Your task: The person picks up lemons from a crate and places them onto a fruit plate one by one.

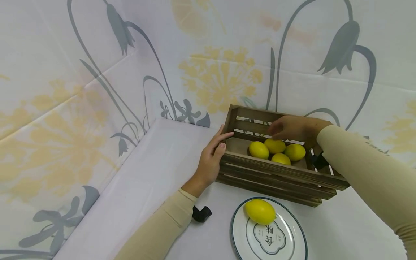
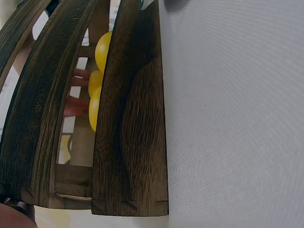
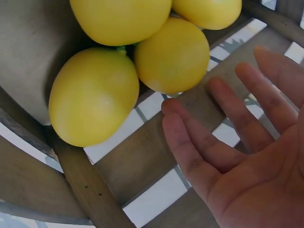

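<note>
My left hand (image 1: 209, 159) rests against the left end of a slatted wooden crate (image 1: 276, 169), its fingers extended along the rim. Inside the crate, several yellow lemons (image 1: 259, 150) lie clustered on the floor toward the middle. My right hand (image 1: 294, 128) reaches in over the back of the crate, above the lemons. The right wrist view shows that hand with spread, slightly bent fingers (image 3: 242, 116), empty and close beside the lemons (image 3: 95, 97). Through the slats (image 2: 137, 118) in the left wrist view, lemons and fingertips partly show.
In front of the crate, a white plate (image 1: 290, 231) with a dark blue rim bears one lemon (image 1: 260, 211). A small black object (image 1: 202, 214) is beside my left wrist. White cloth (image 1: 172, 151) covers the table, and flower-printed cloth (image 1: 224, 43) hangs behind.
</note>
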`<state>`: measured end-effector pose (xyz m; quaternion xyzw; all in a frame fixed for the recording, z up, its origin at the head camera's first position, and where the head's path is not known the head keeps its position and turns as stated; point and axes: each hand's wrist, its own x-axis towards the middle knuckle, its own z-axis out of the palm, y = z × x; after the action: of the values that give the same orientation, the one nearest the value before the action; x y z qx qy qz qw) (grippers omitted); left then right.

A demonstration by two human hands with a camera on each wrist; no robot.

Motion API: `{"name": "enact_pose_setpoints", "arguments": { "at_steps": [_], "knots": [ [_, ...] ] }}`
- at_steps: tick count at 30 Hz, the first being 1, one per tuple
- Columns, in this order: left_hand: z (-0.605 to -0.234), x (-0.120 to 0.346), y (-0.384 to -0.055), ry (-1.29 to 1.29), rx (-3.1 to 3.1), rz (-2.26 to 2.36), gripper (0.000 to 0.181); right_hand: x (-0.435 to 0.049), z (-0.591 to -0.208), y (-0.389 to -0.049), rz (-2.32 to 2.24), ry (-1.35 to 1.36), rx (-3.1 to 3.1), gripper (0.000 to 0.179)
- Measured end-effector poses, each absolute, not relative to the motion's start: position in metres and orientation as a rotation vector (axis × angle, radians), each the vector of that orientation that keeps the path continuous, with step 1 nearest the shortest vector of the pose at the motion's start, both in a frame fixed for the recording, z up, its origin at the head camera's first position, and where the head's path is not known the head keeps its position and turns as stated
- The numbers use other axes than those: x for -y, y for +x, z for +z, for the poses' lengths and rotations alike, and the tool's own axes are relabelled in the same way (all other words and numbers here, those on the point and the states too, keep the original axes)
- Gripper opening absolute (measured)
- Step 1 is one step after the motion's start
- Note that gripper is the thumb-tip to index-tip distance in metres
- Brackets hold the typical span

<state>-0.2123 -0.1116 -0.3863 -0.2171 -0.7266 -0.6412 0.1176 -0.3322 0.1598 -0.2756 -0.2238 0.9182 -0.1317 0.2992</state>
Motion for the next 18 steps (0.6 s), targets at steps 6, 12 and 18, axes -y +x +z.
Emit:
{"name": "enact_pose_setpoints", "arguments": {
  "at_steps": [6, 12, 18],
  "knots": [
    [-0.387, 0.112, -0.213, -0.636, 2.125, -1.876, 0.045, -0.16, -0.284, -0.335, -0.344, -0.635, -2.373, 0.044],
    [-0.387, 0.112, -0.212, -0.645, 2.107, -1.891, 0.048, -0.159, -0.292, -0.335, -0.322, -0.684, -2.406, 0.041],
    [-0.387, 0.112, -0.211, -0.645, 2.109, -1.885, 0.046, -0.157, -0.298, -0.332, -0.233, -0.714, -2.466, 0.041]
  ]
}}
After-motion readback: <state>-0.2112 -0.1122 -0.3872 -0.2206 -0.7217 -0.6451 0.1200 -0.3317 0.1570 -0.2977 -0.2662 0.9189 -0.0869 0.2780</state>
